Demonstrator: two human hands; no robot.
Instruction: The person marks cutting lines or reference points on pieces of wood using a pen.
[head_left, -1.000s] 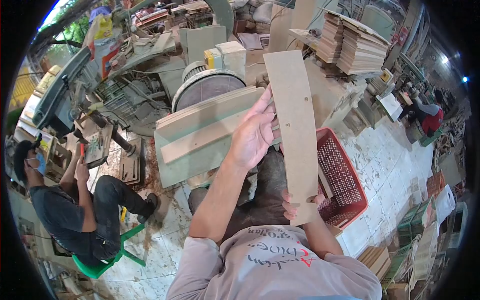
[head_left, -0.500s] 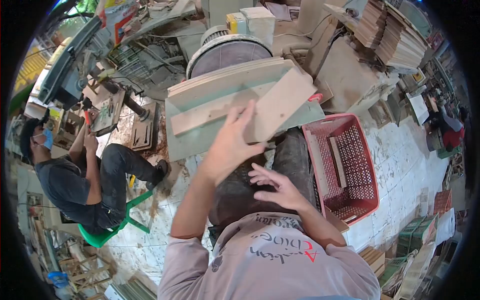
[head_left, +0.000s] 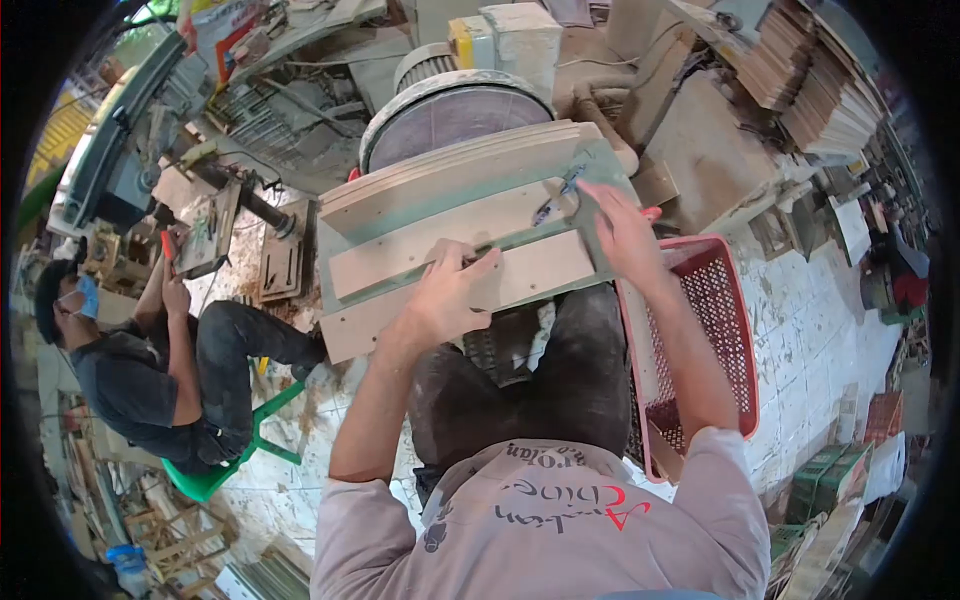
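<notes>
A long wooden board (head_left: 550, 270) lies along the near edge of the green-topped work surface (head_left: 590, 160). My left hand (head_left: 445, 295) is over its middle, fingers bent at the far edge and thumb on the near side. Behind it lies a second board (head_left: 400, 247), and a stack of boards (head_left: 440, 170) stands along the back. My right hand (head_left: 628, 235) is at the right side of the surface, fingers stretched out. Its fingertips are beside a small dark-and-blue tool (head_left: 560, 196), whose exact kind I cannot make out.
Behind the boards stands a round disc machine (head_left: 450, 125). A red crate (head_left: 738, 345) with wooden pieces is on the floor at right. To the left, a masked person (head_left: 130, 370) sits on a green stool (head_left: 265, 430), holding a red-handled tool.
The board under my left hand has moved from a slanted position at right to the near edge. My right hand has moved up and right from my lap. The small tool has come into view.
</notes>
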